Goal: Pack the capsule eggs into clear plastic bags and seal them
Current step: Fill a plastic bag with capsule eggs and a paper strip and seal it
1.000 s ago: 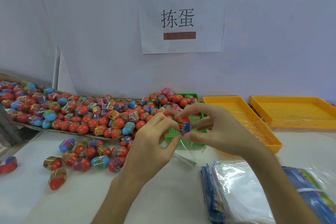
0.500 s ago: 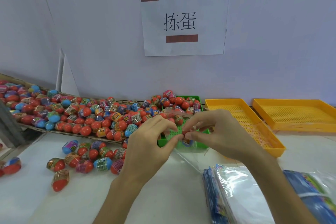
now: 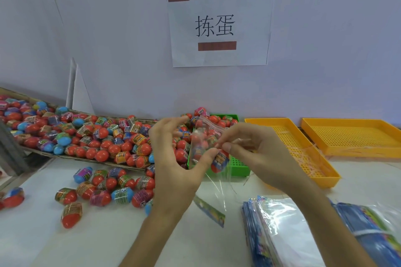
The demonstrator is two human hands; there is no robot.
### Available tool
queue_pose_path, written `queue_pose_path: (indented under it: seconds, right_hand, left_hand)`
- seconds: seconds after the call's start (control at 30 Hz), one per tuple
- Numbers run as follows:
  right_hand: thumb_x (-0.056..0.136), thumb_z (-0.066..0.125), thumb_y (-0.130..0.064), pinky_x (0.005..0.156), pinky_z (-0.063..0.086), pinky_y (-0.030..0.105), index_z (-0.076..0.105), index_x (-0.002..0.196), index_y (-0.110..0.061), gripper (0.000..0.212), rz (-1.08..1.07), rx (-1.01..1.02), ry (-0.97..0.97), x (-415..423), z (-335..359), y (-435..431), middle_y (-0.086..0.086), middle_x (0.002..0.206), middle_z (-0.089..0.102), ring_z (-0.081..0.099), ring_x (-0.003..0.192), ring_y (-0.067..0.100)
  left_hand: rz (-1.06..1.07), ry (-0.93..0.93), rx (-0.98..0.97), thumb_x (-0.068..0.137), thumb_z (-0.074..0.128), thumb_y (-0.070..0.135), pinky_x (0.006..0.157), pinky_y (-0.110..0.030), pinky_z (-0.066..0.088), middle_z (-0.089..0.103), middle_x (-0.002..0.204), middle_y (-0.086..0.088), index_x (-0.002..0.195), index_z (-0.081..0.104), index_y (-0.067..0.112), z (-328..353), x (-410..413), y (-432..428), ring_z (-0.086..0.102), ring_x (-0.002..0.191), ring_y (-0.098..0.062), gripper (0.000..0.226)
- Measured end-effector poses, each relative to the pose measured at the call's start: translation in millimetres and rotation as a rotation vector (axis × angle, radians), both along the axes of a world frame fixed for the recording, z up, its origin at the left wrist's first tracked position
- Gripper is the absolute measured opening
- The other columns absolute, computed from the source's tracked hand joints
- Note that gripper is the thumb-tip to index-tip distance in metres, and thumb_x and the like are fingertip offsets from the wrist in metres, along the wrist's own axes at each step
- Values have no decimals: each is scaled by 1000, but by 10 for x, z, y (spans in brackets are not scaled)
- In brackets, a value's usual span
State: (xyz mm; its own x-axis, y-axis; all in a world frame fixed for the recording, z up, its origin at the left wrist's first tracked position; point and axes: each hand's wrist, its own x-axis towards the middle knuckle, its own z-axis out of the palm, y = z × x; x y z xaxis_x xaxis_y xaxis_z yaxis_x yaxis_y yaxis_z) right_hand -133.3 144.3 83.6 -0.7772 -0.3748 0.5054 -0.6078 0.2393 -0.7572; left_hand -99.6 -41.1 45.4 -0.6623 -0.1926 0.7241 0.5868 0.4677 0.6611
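Near right lies a bag stack (image 3: pixel 293 234), ready for refills. Above the table (image 3: pixel 108 240), the left hand (image 3: pixel 180 158) and right hand (image 3: pixel 253 154) pinch a clear bag (image 3: pixel 208 143) at its mouth, an egg (image 3: pixel 219 161) hanging inside, likely to press the seal. Loose eggs (image 3: pixel 104 188) sit left; farther off, the egg pile (image 3: pixel 86 136), green tray (image 3: pixel 236 165) and yellow trays (image 3: pixel 303 147), none blocking.

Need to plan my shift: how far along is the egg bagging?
Done: no sealed bags visible; both orange trays look empty. In hand: left hand and right hand pinch a clear bag with an egg. Left: the egg pile.
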Motion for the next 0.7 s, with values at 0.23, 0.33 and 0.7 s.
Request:
queue_pose_path:
  seconds: [0.23,0.33,0.7]
  right_hand:
    - [92,65,3,80,60,33,71,92,-13,17,88,-114,-82,10,20,9,-1,90,75,74,91,21]
    - [94,63,2,81,59,33,70,94,-11,14,130,-83,-108,12,24,43,4,92,74,73,93,20]
    - [87,77,-15,90,53,55,70,99,-22,16,125,107,-120,60,71,35,-10,100,74,68,102,15]
  left_hand:
    - [-522,-723,265,90,67,46,71,-28,57,74,100,-6,103,77,21,55,-168,-157,62,73,-15,30]
    - [-588,-669,280,81,75,54,54,-23,49,53,72,-9,99,78,22,5,-99,-200,47,54,-12,37]
    - [-535,-651,274,80,72,48,57,-40,48,78,95,-7,104,78,33,35,-119,-196,55,70,-61,28]
